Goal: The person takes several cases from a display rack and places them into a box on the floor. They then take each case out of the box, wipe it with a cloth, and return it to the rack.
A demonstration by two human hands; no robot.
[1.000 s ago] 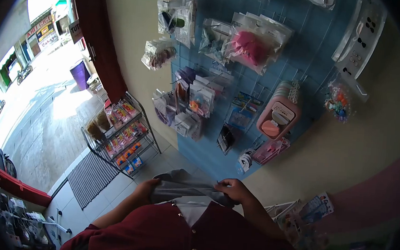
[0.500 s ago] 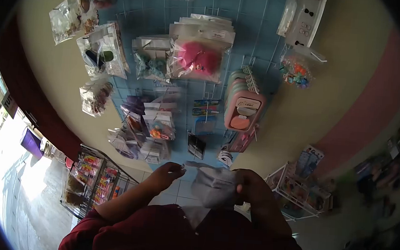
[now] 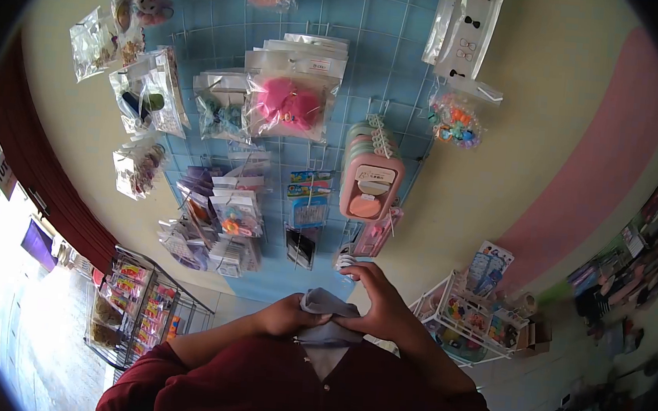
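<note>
A soft grey piece of fabric [image 3: 329, 304], folded over with an upper flap and a lower part, is in front of my chest. My left hand [image 3: 288, 316] grips its left side, the thumb lying across the front. My right hand [image 3: 377, 300] is at its right side, the thumb against the fabric and the index finger raised well apart from it. That raised fingertip overlaps a small white striped item [image 3: 345, 262] hanging at the bottom of the display. The fabric's back and the fingers behind it are hidden.
Before me a wire grid [image 3: 388, 44] on a blue panel carries bagged accessories, among them a pink fluffy one [image 3: 289, 103], and pink cases [image 3: 373, 187]. A wire rack of packets [image 3: 140, 299] stands at left, a white wire basket [image 3: 470, 325] at right.
My hands have come closer together and the fabric has shifted lower, towards my chest, now folded over. My left hand has moved right onto it; my right index finger has lifted away.
</note>
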